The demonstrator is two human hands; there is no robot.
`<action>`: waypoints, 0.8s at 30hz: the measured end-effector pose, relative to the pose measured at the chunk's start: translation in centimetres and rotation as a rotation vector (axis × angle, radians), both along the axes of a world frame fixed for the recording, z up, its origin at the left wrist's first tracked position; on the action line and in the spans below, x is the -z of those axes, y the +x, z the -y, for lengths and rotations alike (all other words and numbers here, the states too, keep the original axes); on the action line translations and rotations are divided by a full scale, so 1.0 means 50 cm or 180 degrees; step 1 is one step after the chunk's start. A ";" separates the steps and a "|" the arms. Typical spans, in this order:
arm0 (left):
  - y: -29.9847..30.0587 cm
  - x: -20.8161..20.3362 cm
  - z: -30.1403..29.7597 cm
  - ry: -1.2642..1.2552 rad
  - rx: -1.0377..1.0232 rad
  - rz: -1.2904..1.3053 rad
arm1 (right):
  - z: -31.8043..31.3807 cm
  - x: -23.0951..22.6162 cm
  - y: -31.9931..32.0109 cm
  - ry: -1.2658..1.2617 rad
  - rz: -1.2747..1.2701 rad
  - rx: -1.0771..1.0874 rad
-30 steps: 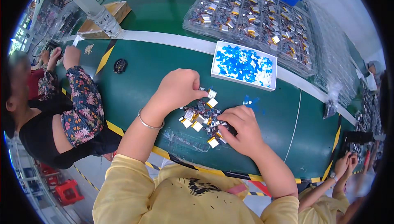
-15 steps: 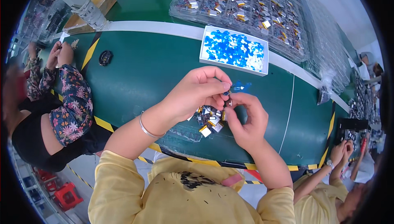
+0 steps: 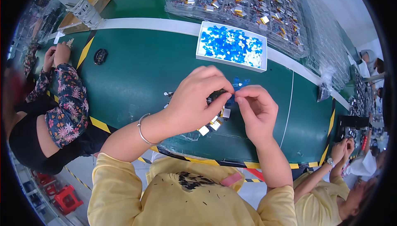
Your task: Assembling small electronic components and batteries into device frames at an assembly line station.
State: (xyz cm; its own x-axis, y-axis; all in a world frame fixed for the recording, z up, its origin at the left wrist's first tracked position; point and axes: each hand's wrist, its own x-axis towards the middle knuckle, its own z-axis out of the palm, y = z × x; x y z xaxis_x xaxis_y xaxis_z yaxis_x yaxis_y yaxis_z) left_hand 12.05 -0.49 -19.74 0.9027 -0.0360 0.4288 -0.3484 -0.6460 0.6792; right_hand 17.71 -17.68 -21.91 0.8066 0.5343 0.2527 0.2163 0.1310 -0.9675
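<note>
A small dark part (image 3: 215,95), above the green table (image 3: 132,73), is pinched in the left hand (image 3: 201,95). At three o'clock, the right hand's (image 3: 260,111) thumb and forefinger press together, contents unclear. Silver pieces (image 3: 215,124) lie toward six, a white box (image 3: 227,62) toward one.

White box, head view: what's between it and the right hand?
In the head view, a few loose blue pieces lie on the green tabletop between the white box and the right hand.
</note>
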 end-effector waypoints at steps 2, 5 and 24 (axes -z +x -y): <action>-0.001 -0.001 0.007 -0.0721 0.0121 -0.0718 | -0.003 0.002 0.002 -0.0123 0.0247 0.0104; -0.008 0.007 0.018 -0.1946 0.0295 -0.1585 | -0.006 -0.012 -0.010 0.0085 -0.0246 0.0248; -0.011 0.014 0.038 -0.1600 0.0047 -0.0890 | 0.010 -0.001 0.014 -0.0300 0.0343 0.0404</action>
State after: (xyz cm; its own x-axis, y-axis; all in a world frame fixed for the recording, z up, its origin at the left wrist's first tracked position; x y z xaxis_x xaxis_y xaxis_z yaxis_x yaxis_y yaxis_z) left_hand 11.48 -2.41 -20.45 0.9852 0.0973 0.1415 -0.1178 -0.2162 0.9692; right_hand 18.39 -18.16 -21.85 0.8401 0.4554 0.2949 0.3283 0.0060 -0.9446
